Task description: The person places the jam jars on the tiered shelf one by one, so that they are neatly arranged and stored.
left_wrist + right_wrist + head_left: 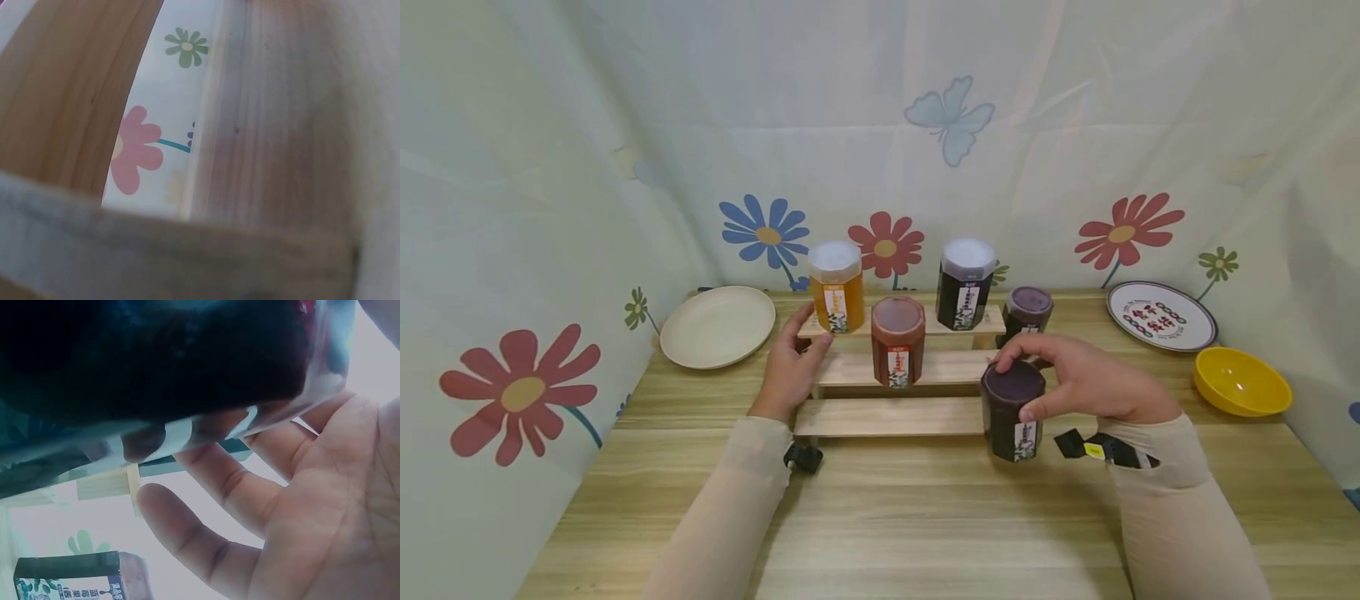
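My right hand (1075,379) grips a dark jam jar (1011,425) by its top, thumb on the near side, at the right end of the lowest step of a three-step wooden rack (887,417). In the right wrist view the jar's dark side (156,362) fills the top, fingers behind it. My left hand (790,367) holds the rack's left end by the top step, beside an orange-yellow jar (837,292). A reddish-brown jar (898,343) stands on the middle step; a black jar with a white lid (964,287) is on the top step.
Another dark jar (1028,310) stands right of the rack, behind my right hand. A cream plate (718,327) lies at the back left. At the back right are a patterned white plate (1161,315) and a yellow bowl (1242,382). A flowered curtain (820,150) closes off the back.
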A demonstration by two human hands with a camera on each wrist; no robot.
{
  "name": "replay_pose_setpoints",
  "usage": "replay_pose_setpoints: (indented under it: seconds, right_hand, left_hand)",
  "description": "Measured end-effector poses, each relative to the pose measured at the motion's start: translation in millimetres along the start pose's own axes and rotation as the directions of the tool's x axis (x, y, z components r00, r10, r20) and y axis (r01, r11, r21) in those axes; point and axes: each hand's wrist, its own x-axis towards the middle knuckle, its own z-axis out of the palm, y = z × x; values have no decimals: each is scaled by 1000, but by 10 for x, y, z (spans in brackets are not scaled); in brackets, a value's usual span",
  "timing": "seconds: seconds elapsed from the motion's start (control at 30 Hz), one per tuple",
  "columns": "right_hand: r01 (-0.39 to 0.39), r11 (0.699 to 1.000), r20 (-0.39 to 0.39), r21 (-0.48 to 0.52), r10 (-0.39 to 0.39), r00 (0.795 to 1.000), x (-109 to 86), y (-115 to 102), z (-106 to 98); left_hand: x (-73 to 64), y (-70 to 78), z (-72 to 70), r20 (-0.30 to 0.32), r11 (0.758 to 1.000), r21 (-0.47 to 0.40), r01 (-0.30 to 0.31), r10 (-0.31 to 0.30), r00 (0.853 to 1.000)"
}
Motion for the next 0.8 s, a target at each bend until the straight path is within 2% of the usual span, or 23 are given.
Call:
replay_pose_setpoints:
  seconds: [0.23, 0.33, 0.4, 0.5, 0.63, 0.8]
  right_hand:
    - [-18, 998, 41, -57, 20, 999, -24, -56, 7]
    - [-20, 995, 17, -101, 21, 1000, -25, -88, 20]
    - [-22, 991, -10, -134, 21, 1000, -8, -106, 35]
    - [-43, 984, -51, -175, 35, 998, 28, -122, 64]
    - [-80, 978, -77, -190, 67, 995, 50, -125, 86]
    - [-79, 980, -80, -184, 65, 995, 56, -110, 90]
  left_hand:
    - [11, -26, -11, 5, 1000, -6, 13, -13, 1000]
    - [9, -8, -9, 7, 1000, -12, 26, -26, 1000]
    - [0, 31, -10, 10, 999, -15, 37, -37, 999]
    - [-47, 164, -21, 24, 999, -12, 50, -50, 998]
    - [-94, 299, -31, 32, 998, -5, 59, -59, 998]
    - [-31, 113, -18, 15, 999, -6, 40, -40, 999]
